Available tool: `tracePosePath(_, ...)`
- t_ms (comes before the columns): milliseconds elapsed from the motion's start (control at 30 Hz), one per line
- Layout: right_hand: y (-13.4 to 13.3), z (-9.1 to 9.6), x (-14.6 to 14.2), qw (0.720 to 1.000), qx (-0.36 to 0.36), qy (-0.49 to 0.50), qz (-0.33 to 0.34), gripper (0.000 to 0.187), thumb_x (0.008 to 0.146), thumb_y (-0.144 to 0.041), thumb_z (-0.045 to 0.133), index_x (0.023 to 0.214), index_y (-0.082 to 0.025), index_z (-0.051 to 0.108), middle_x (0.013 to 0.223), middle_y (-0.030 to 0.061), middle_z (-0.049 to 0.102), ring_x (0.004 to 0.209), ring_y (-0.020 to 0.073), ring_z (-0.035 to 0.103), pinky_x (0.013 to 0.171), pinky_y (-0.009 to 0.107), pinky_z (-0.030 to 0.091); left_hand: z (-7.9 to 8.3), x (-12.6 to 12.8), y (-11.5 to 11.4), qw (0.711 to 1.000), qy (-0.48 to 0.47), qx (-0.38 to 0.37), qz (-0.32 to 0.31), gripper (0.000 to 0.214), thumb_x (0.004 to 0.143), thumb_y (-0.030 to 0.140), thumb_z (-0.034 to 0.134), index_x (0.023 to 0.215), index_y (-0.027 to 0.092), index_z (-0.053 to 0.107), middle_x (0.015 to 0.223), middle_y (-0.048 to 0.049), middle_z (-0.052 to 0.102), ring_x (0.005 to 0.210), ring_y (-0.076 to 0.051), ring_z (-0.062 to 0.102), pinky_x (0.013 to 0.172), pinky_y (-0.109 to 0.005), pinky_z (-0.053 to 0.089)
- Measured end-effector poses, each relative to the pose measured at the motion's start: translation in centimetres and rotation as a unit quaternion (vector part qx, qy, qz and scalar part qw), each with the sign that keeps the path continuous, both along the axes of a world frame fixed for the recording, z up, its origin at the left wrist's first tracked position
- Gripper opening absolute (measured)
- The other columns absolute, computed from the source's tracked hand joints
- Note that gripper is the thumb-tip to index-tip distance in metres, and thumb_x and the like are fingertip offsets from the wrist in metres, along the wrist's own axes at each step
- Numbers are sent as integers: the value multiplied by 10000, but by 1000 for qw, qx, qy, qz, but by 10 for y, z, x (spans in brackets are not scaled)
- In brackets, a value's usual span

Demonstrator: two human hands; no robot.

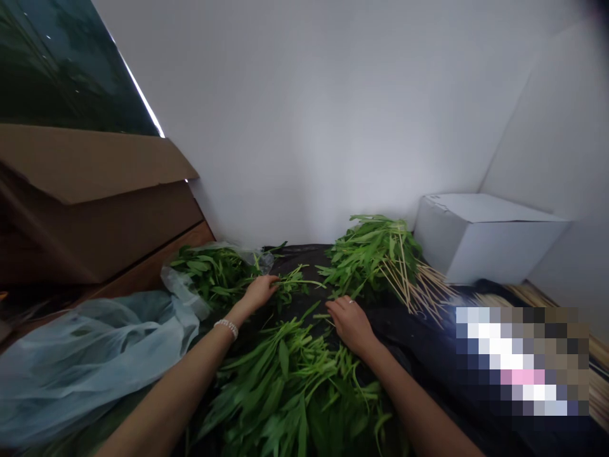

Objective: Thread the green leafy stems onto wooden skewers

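Note:
My left hand (261,292), with a beaded bracelet at the wrist, closes its fingers on a small sprig of leafy greens (294,280) over the black plastic sheet (304,255). Lower and to the right, my right hand (351,324) has its fingers curled around a short green stem (321,316), whose end sticks out at the fingertips. A big loose heap of leafy greens (290,393) lies between my forearms. Beyond my right hand rests a pile of greens on thin wooden sticks (375,251).
More greens (209,270) sit in a clear plastic bag (109,346) at the left. A cardboard box (109,222) with a raised flap stands behind that bag. To the right is a white box (490,238), against the white wall (309,127). A pixelated patch covers the lower right.

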State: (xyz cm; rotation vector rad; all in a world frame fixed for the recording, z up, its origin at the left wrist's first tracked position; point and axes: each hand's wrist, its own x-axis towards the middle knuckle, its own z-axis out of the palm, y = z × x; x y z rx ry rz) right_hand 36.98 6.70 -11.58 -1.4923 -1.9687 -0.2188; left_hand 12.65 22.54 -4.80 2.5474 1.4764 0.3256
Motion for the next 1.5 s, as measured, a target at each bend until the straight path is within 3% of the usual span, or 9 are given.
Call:
tracePosePath(133, 1, 0, 0, 1000, 9, 15, 7, 225, 927, -154, 457, 1043, -189, 647, 901, 68, 635, 899, 214, 530, 799, 315, 421, -13, 0, 5, 998, 38, 33, 41, 269, 805, 196, 536, 988, 138, 724, 999, -183, 706, 1030, -317, 601, 908, -428, 426)
tracePosePath(400, -2, -1, -5, 998, 19, 53, 39, 241, 907, -121, 445, 981, -209, 658, 865, 73, 641, 860, 214, 547, 796, 326, 443, -20, -2, 0, 997, 36, 25, 58, 23, 701, 193, 688, 715, 195, 707, 857, -102, 712, 915, -268, 629, 813, -336, 450)
tracePosePath(600, 3, 2, -7, 975, 11, 206, 76, 218, 901, -185, 467, 947, -214, 678, 903, 73, 675, 888, 221, 579, 816, 351, 449, -5, 3, -20, 997, -62, 17, 37, 37, 734, 201, 632, 729, 179, 662, 736, -35, 692, 716, -186, 630, 678, -270, 457)
tracePosePath(700, 6, 6, -7, 913, -59, 393, 87, 173, 863, -324, 555, 871, -224, 696, 857, 48, 699, 813, 204, 614, 753, 331, 470, 12, 11, -48, 992, -125, 10, -11, 128, 789, 294, 602, 788, 177, 653, 751, -14, 693, 705, -163, 628, 656, -247, 461)
tracePosePath(833, 7, 12, -9, 758, -225, 604, 104, 370, 774, -538, 628, 852, -186, 713, 761, 50, 698, 646, 157, 597, 523, 245, 429, 33, 23, -100, 976, -182, 30, -118, 102, 817, 281, 611, 785, 190, 643, 758, -4, 682, 704, -152, 610, 670, -249, 447)
tracePosePath(933, 5, 16, -12, 651, -303, 689, 100, 444, 728, -586, 669, 792, -149, 707, 725, 64, 691, 547, 108, 555, 437, 198, 356, 42, 29, -136, 965, -141, 132, -178, 100, 872, 244, 570, 817, 201, 643, 812, -20, 684, 801, -168, 601, 740, -276, 420)
tracePosePath(1067, 1, 23, -12, 522, -296, 786, 151, 332, 633, -436, 811, 776, -165, 682, 659, -6, 651, 494, 57, 499, 401, 158, 304, 44, 27, -165, 942, -26, 238, -234, 172, 930, 216, 490, 843, 203, 637, 810, -28, 685, 814, -169, 594, 746, -308, 374)
tracePosePath(1200, -2, 31, -9, 496, -275, 802, 186, 283, 596, -329, 850, 756, -183, 667, 660, -38, 638, 564, 58, 543, 466, 150, 380, 39, 10, -168, 933, 9, 294, -206, 224, 910, 138, 480, 1068, 212, 620, 870, -30, 705, 859, -176, 609, 802, -339, 368)
tracePosePath(1500, 2, 26, -4, 479, -221, 829, 182, 254, 612, -262, 846, 792, -203, 676, 780, -6, 704, 625, 91, 601, 507, 183, 442, 30, -57, -148, 944, -53, 316, 76, 642, 672, -10, 417, 1262, 213, 540, 1198, -86, 630, 1092, -275, 546, 864, -395, 425)
